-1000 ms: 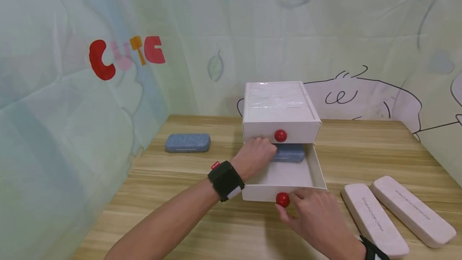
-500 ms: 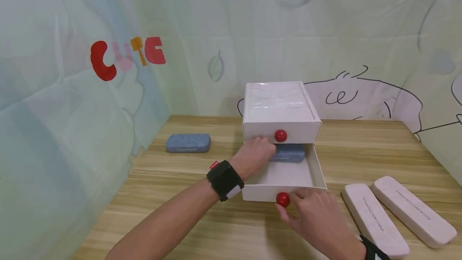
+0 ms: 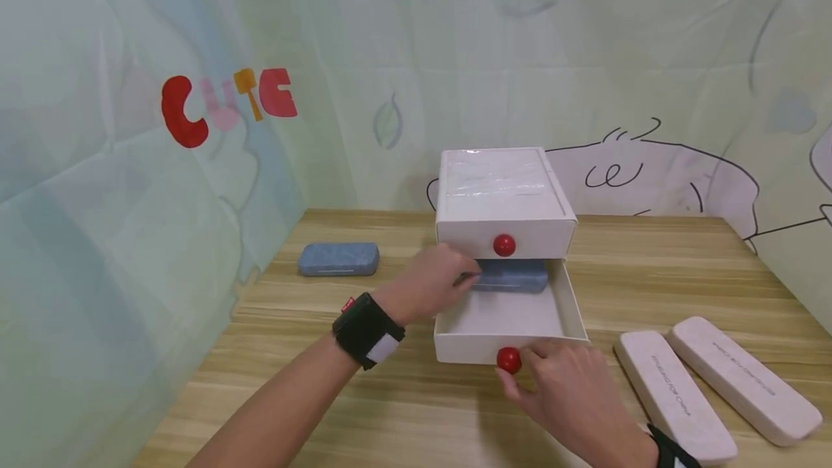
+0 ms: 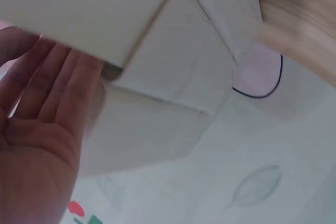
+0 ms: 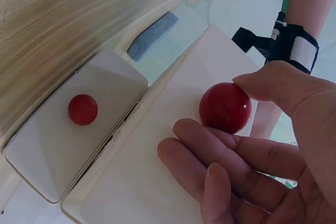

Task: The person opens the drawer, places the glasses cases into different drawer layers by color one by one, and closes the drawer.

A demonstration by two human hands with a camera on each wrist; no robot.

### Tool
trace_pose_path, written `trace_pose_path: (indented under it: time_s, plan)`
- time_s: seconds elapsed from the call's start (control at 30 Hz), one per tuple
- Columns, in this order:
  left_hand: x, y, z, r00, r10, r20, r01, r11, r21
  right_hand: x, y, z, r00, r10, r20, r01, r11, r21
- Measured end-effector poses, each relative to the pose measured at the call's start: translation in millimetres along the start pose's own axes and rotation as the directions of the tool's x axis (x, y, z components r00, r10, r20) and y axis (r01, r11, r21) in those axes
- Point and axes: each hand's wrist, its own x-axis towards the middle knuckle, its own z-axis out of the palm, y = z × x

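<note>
You have a matt white, smooth drawer box [image 3: 503,197], likely plastic, with glossy round red knobs [image 3: 509,360], on a wood-grain tabletop [image 3: 650,266]; the oblong blue case [image 3: 339,258] inside looks cloth-textured, two pale cases [image 3: 676,396] appear matt

Wooden table [image 3: 403,410] — cartoon-printed backdrop [image 3: 162,165], seemingly cloth

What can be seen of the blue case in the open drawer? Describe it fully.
The blue case is an oblong, round-cornered box with a mottled, fabric-like surface, closed. It lies flat at the back of the open lower drawer, partly under the upper drawer. The left hand is at its left end; contact cannot be confirmed.
</note>
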Motion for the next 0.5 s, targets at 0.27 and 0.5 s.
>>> trace_pose_path:
  time_s: [0.27,0.5]
  plan:
    - [-22.2,-17.8,-16.5,0.992,-0.049,-0.112,0.043,0.998,-0.051,1,-1,-1,0.999,0.019,0.032,-0.019,1.0,-0.016]
    - [-43.4,-45.7,-21.5,0.969,-0.103,-0.222,0.076,0.989,-0.129,1,-1,-1,1.0,0.014,0.016,-0.014,1.0,-0.013]
